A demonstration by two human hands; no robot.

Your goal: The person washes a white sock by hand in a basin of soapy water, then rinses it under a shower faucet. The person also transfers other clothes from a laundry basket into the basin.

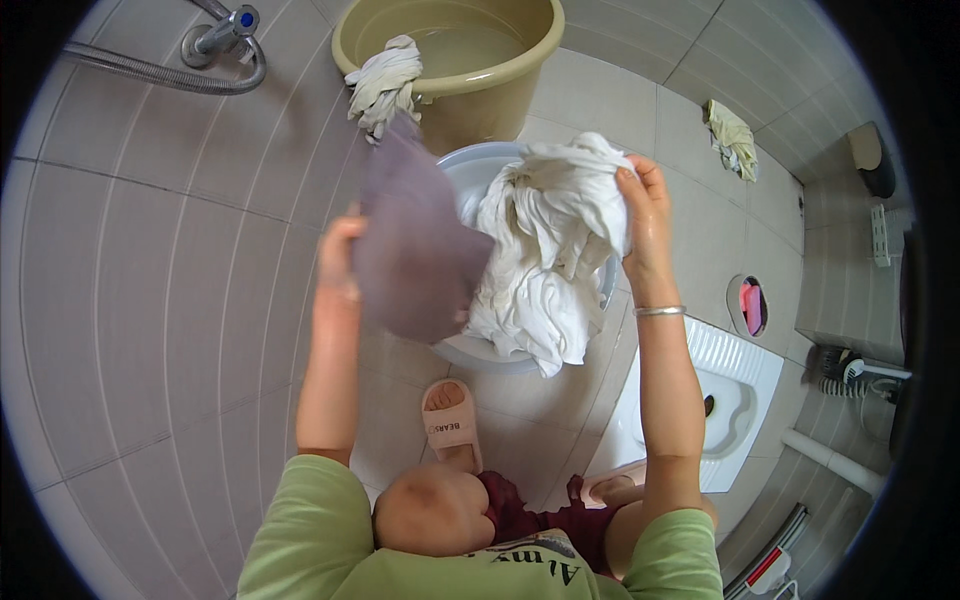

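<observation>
My left hand (341, 251) grips the edge of a mauve cloth (420, 262), which is blurred and hangs over the left side of a pale round basin (487, 361). With my right hand (646, 199) I hold the upper right edge of a white cloth (577, 180). More white fabric (540, 315) lies heaped in the basin below it and drapes over the near rim. The heap and the mauve cloth hide most of the basin's inside.
A large beige tub (484, 82) with water stands behind the basin, a twisted pale cloth (386, 86) over its rim. A squat toilet (739, 420) is at right, near an oval dish with a pink item (751, 306). A yellowish cloth (731, 139) lies far right. A metal valve (225, 34) juts from the wall.
</observation>
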